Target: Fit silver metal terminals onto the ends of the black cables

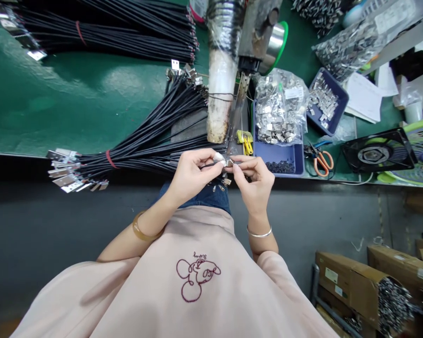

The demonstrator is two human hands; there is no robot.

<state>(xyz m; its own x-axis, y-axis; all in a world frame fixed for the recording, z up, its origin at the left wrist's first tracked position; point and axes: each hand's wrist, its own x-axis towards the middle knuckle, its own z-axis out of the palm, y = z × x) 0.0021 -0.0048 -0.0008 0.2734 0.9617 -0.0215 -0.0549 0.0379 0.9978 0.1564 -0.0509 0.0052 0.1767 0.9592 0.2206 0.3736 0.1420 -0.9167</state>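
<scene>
Black cable (214,164) pinched in the L hand (193,174), R hand (256,183) gripping a tiny metal connector (229,163) at its end, rubber-banded cable bundle (144,157) just beside on the green tabletop (56,112), blue tray (298,162) w/ bagged connectors (277,112) near the R hand.

Shirt (137,291): small stitched script (199,256), too unclear to read
Bag label (294,92): beyond the shirt, to its right; print too small
Carton labels (331,275): right of the shirt, print illegible
</scene>
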